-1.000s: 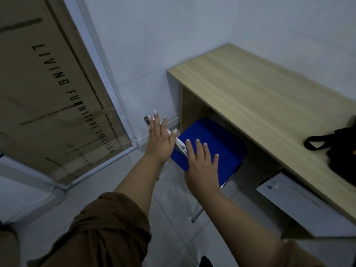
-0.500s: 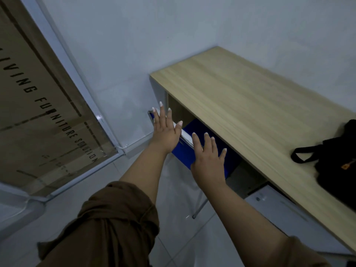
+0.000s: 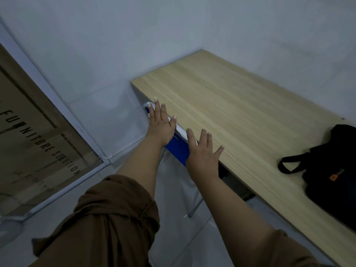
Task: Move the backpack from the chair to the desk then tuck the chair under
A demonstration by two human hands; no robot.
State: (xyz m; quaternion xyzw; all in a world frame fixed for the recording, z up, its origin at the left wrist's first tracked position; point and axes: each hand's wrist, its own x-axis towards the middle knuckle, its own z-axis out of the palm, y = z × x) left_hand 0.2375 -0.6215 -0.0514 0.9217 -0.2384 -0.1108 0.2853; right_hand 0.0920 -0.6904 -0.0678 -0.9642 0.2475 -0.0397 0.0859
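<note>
Fingers (image 3: pixel 159 110) of both hands lie flat and spread, grasping nothing, against the blue metal-framed chair (image 3: pixel 178 149) back; rigid, probably light; push its top rail.

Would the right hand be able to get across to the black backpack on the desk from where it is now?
Probably yes. The right hand lies open and flat against the chair back at the desk edge, holding nothing. Only bare desktop lies between it and the backpack, though reaching may need a stretch or a step.

blue chair (image 3: pixel 178 149) pushed further under desk (image 3: pixel 231 116), seat now hidden
</note>
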